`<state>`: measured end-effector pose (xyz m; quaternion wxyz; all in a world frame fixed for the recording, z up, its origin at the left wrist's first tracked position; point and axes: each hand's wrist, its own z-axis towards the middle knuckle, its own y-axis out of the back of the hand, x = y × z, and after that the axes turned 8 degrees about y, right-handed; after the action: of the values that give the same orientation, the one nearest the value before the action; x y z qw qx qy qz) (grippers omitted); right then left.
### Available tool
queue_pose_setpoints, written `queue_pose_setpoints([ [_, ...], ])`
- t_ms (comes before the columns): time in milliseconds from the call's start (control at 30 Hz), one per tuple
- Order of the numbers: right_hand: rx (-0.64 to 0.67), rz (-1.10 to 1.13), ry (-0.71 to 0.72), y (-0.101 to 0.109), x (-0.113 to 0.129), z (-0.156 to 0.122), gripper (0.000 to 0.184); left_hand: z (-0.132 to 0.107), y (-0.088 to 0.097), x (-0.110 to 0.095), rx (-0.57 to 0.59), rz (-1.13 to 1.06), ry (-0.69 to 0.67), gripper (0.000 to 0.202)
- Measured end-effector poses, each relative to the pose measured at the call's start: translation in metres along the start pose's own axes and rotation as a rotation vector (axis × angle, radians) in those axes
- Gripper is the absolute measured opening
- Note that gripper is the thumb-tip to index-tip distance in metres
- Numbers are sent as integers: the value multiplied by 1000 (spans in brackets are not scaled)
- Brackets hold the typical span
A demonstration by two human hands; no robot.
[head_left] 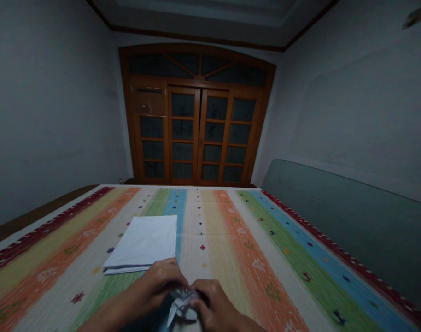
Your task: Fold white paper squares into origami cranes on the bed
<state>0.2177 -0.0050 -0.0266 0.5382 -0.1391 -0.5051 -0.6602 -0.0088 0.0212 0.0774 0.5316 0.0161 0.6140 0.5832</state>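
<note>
My left hand [151, 288] and my right hand [213, 306] meet at the bottom centre of the view, their fingers pinching a small, creased white piece of paper or cloth [183, 306]. Its exact folds are partly hidden by my fingers. To the left of my left hand, a flat stack of folded white sheets [141, 242] lies on a striped woven bedspread [231, 240]. The stack's near corner is close to my left hand's knuckles, and the two seem not to touch.
The multicoloured bedspread has a red patterned border along both sides. A grey-green padded panel [345, 221] runs along the right side, with a brown wooden edge on the left. Wooden glazed doors [196, 120] stand beyond the far end, between grey walls.
</note>
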Motion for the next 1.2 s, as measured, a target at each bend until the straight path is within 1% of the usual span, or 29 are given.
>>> queue_pose_setpoints([
  [100, 92, 18, -44, 5, 11, 9, 21, 0, 6, 0, -30, 1, 30, 31],
  [200, 104, 13, -28, 9, 19, 15, 22, 1, 7, -2, -24, -38, -1, 33],
  [267, 103, 18, -16, 10, 22, 15, 21, 2, 4, -2, -36, -96, 4, 29],
  [333, 97, 32, -21, 10, 21, 14, 20, 2, 0, 0, -50, -152, 52, 24],
  [433, 105, 21, -40, 8, 17, 12, 18, 1, -5, 3, -59, -202, 119, 24],
  [567, 122, 10, -31, 5, 10, 11, 20, 1, -6, 8, 2, -248, 251, 19],
  [667, 140, 11, -1, 4, 11, 12, 21, 2, -8, 10, 38, -347, 326, 15],
  [767, 156, 20, 19, 6, 15, 14, 22, 4, -12, 11, 18, -408, 351, 15],
  [867, 135, 35, 2, 8, 18, 14, 22, 6, -12, 9, -23, -378, 348, 12],
  [1033, 91, 28, 2, 8, 15, 12, 22, 9, -7, 7, -67, -394, 244, 16],
  [1100, 84, 32, 10, 7, 15, 12, 24, 9, -5, 8, -79, -438, 280, 17],
  [1200, 97, 55, 17, 8, 17, 14, 24, 9, -6, 8, -41, -510, 373, 16],
])
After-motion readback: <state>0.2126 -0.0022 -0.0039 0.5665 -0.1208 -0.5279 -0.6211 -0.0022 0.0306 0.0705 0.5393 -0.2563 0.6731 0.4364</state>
